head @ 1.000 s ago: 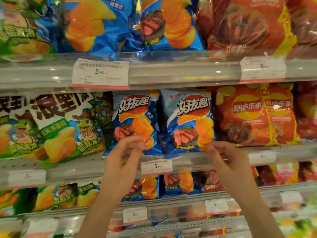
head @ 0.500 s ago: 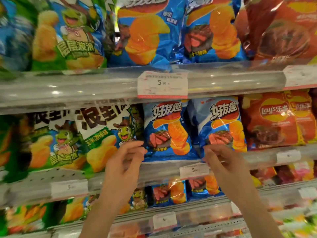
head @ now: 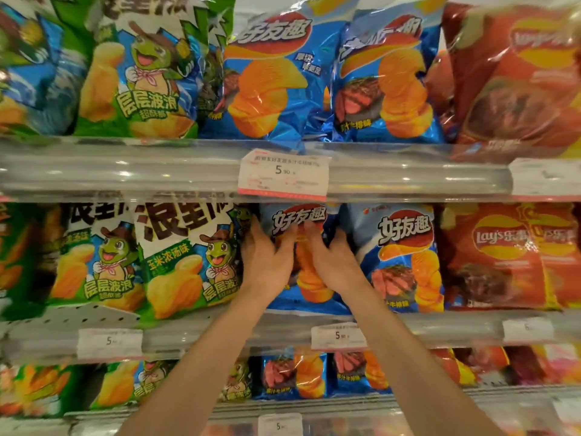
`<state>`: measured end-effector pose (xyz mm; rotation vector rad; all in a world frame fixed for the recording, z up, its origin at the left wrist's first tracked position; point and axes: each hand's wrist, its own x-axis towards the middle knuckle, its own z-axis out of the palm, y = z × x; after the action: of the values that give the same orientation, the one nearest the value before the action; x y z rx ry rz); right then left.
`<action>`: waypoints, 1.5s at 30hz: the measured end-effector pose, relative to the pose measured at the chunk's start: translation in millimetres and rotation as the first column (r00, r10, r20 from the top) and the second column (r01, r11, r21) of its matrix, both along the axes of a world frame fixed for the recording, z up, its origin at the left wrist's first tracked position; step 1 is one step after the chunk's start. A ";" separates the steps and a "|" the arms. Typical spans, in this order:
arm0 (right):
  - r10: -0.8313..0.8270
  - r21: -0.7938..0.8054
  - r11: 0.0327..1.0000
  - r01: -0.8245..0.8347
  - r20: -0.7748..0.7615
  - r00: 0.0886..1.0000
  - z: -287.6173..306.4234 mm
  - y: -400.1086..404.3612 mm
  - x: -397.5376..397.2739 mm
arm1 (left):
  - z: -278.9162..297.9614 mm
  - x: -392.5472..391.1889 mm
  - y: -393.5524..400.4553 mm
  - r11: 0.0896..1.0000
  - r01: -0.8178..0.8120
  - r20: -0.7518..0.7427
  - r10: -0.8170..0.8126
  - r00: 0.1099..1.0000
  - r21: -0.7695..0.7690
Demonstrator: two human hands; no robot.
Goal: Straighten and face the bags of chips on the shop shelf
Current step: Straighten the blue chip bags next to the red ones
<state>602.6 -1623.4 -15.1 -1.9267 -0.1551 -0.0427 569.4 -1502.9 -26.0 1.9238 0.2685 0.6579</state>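
A blue chip bag (head: 295, 221) with red logo stands on the middle shelf (head: 440, 325), face forward. My left hand (head: 267, 259) presses on its left side, fingers spread up along the edge. My right hand (head: 330, 259) lies on its right side, fingers curled over the front. Both hands cover much of the bag's middle. A second blue bag (head: 405, 256) stands just to its right. Green turtle bags (head: 185, 259) stand to the left, touching my left hand.
Red bags (head: 503, 256) fill the right of the middle shelf. The upper shelf (head: 125, 171) carries green, blue and red bags. A lower shelf holds smaller bags (head: 292, 376). Price tags (head: 283, 176) hang on the shelf rails.
Both hands rose from the shelf rail and closed in on the left blue bag. The view shifted left and closer to the shelf.
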 end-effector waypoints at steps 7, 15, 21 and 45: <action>0.032 0.140 0.990 -0.030 -0.009 0.999 -2.8 -3.8 6.2 | 5.5 3.6 3.8 0.971 0.101 -0.117 -0.129 0.985 -0.217; 0.024 0.160 0.987 -0.034 0.066 0.998 -11.4 -5.5 6.0 | -15.2 -2.7 5.0 0.991 0.052 0.011 -0.051 0.999 -0.121; -0.046 0.070 0.997 0.037 0.136 0.990 -18.1 -2.7 7.8 | -12.2 -11.1 4.7 0.997 0.071 0.088 -0.072 0.994 0.014; 0.077 -0.266 0.962 0.052 0.449 0.890 -14.6 -16.7 -21.4 | -15.8 -13.1 11.5 0.932 0.146 0.015 -0.160 0.987 0.333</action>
<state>581.2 -1640.1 -29.7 -2.1624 -0.5128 -0.4940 556.2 -1491.4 -41.7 2.2223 -0.0229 0.6698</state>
